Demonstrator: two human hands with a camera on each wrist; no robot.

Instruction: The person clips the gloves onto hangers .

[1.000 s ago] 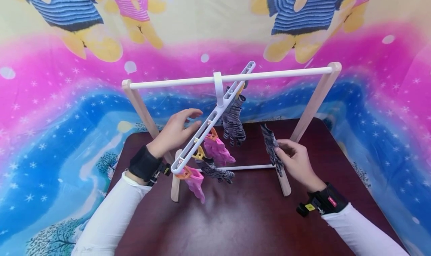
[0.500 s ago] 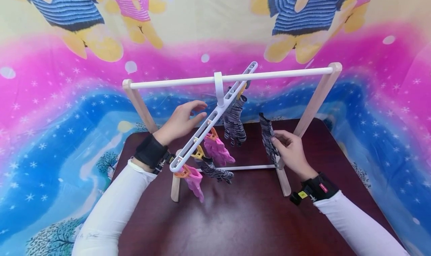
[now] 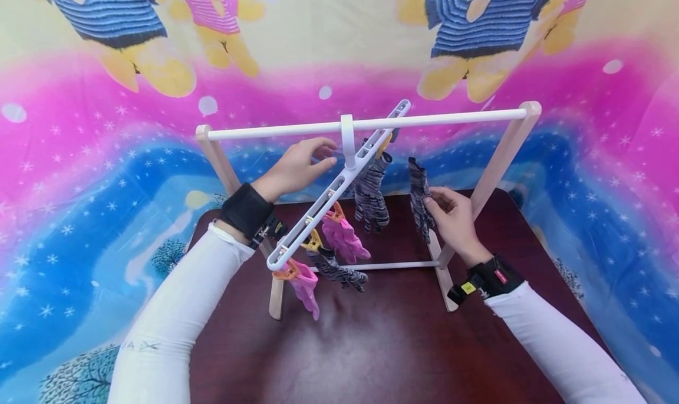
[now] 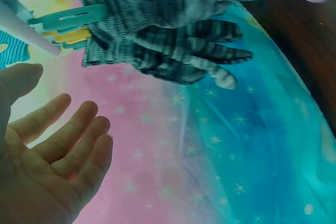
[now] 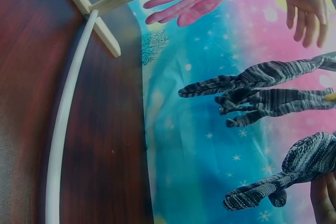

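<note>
My right hand (image 3: 453,220) pinches a black-and-grey striped knit glove (image 3: 418,183) by its edge; the glove is upright, apart from the hanger. My left hand (image 3: 298,167), fingers loosely bent and holding nothing, is beside the white clip hanger (image 3: 347,138), left of its hook. More striped gloves (image 4: 147,3) hang from clips at the hanger's far end, two of them distinct in the right wrist view. Toward the near end hang a pink glove (image 3: 345,239), a striped glove (image 3: 336,268) and another pink glove (image 3: 306,289), on orange and yellow clips (image 3: 313,239).
The hanger's hook sits over the white top rod (image 3: 440,120) of a wooden stand (image 3: 498,156). A lower white rod (image 3: 395,266) joins its feet. The stand is on a dark red-brown table (image 3: 398,345). A patterned cloth (image 3: 132,174) hangs behind and at both sides.
My right hand has raised the striped glove and shifted slightly left with it. My left hand has risen and moved right, closer to the hook. The hanger has barely turned.
</note>
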